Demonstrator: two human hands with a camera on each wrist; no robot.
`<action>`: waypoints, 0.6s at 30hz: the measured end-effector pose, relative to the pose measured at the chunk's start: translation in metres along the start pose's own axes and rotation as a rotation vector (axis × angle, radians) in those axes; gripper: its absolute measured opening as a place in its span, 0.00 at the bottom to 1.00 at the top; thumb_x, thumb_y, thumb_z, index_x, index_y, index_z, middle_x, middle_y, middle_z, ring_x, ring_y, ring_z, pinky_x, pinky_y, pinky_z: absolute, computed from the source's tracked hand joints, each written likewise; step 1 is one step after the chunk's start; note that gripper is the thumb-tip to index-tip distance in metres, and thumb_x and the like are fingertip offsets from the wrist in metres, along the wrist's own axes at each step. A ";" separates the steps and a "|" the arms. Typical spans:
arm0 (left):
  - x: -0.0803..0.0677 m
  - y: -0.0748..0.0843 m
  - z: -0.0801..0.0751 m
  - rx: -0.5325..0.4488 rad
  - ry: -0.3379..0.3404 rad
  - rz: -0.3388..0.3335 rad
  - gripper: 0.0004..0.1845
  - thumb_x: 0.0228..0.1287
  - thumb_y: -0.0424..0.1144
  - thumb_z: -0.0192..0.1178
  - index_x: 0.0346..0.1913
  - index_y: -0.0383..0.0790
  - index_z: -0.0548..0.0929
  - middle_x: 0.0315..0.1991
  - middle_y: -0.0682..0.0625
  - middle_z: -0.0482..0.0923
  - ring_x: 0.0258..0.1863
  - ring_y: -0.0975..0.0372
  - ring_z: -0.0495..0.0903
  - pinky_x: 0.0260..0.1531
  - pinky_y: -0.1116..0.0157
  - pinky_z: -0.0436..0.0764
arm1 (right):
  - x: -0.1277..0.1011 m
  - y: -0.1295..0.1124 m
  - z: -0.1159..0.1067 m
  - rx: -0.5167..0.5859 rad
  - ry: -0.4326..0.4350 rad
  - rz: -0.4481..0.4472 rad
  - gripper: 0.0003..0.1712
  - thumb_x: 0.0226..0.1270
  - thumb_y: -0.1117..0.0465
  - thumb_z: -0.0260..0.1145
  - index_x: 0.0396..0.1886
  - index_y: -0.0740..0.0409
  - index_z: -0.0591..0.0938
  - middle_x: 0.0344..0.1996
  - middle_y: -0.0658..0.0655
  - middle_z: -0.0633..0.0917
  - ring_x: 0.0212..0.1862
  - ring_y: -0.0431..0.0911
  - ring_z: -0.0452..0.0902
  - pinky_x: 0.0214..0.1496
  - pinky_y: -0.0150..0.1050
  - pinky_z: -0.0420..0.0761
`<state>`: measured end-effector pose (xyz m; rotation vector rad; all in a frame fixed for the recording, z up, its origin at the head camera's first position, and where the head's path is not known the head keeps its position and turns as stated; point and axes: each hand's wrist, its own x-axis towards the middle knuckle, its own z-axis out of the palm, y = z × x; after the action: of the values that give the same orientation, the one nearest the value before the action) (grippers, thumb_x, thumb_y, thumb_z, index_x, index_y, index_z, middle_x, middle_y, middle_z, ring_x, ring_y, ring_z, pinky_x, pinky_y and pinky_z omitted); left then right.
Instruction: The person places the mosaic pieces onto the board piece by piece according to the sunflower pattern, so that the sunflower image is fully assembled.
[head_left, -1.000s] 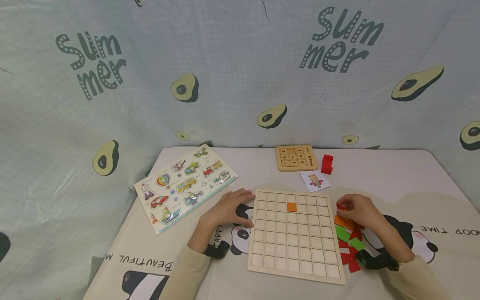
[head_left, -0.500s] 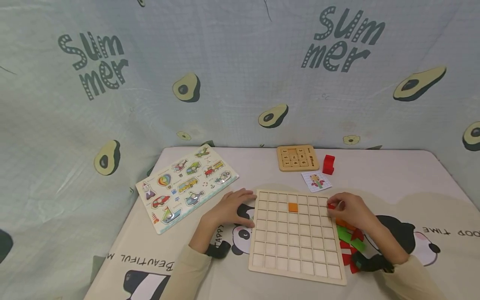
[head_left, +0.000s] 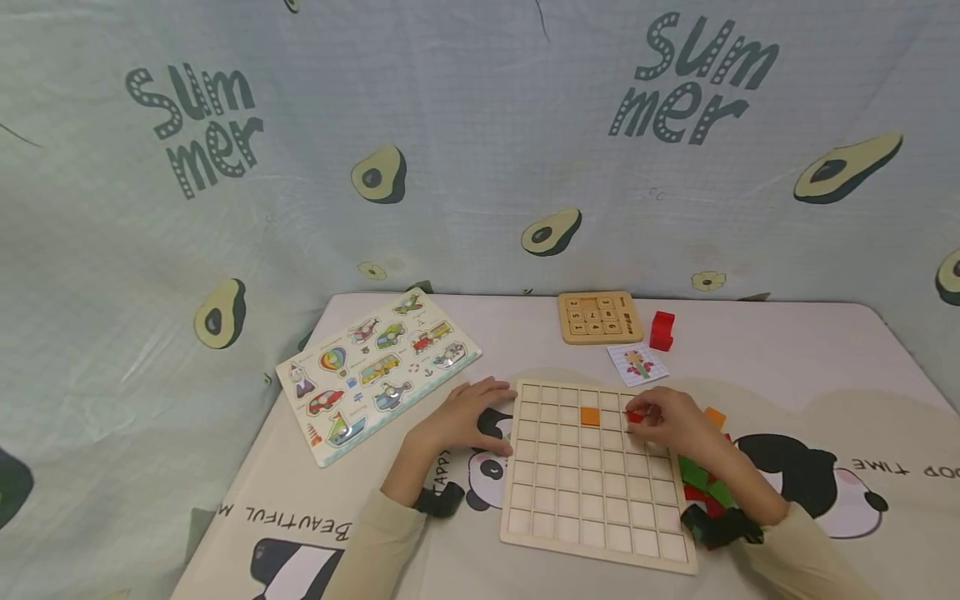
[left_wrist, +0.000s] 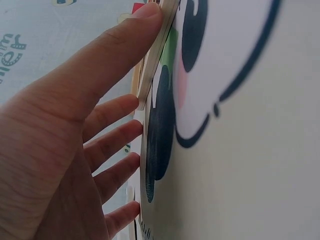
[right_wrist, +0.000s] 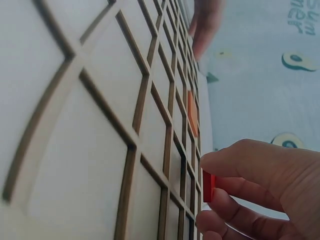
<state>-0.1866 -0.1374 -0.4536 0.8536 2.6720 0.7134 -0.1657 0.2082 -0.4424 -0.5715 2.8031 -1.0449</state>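
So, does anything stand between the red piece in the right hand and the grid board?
Nothing visible: the right hand pinches the red piece over the grid board; the orange tile lies to its left.

1. Picture board: far left corner of the table, set slantwise.
2. Number puzzle: middle of the far edge; block to its right, card before it.
3. Grid board: before the card; set tile in its second row from behind, fourth column from left.
4. Loose tiles: beside its right edge.
5. Left hand: at its left edge.
6. Right hand: at its far right corner, pinching a tile, perhaps just above the cells.
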 end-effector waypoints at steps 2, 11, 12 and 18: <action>0.000 0.000 0.000 0.001 0.000 -0.003 0.45 0.48 0.55 0.75 0.69 0.44 0.70 0.72 0.46 0.63 0.75 0.50 0.54 0.73 0.47 0.50 | 0.003 -0.002 0.003 0.003 -0.015 -0.007 0.11 0.55 0.67 0.73 0.38 0.67 0.84 0.25 0.49 0.77 0.29 0.42 0.69 0.27 0.30 0.72; -0.001 0.000 0.001 -0.008 -0.004 -0.003 0.45 0.48 0.55 0.75 0.69 0.44 0.70 0.72 0.46 0.62 0.75 0.50 0.53 0.73 0.47 0.49 | 0.011 -0.005 0.013 0.005 -0.049 -0.026 0.10 0.56 0.66 0.72 0.37 0.65 0.84 0.23 0.47 0.76 0.28 0.40 0.69 0.29 0.30 0.73; -0.001 0.000 0.001 -0.008 -0.004 -0.004 0.45 0.48 0.55 0.75 0.69 0.44 0.70 0.72 0.46 0.62 0.75 0.50 0.53 0.73 0.47 0.49 | 0.012 -0.005 0.013 0.004 -0.049 -0.031 0.10 0.56 0.66 0.72 0.37 0.65 0.84 0.23 0.47 0.76 0.28 0.40 0.69 0.28 0.30 0.73; 0.000 -0.001 0.001 -0.005 0.000 -0.005 0.45 0.48 0.55 0.75 0.70 0.44 0.70 0.72 0.47 0.62 0.75 0.51 0.53 0.74 0.48 0.49 | 0.017 -0.005 0.018 0.020 -0.038 -0.050 0.09 0.56 0.66 0.73 0.36 0.65 0.84 0.24 0.48 0.77 0.28 0.40 0.69 0.29 0.30 0.74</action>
<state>-0.1864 -0.1383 -0.4551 0.8452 2.6707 0.7186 -0.1760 0.1870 -0.4522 -0.6558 2.7556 -1.0583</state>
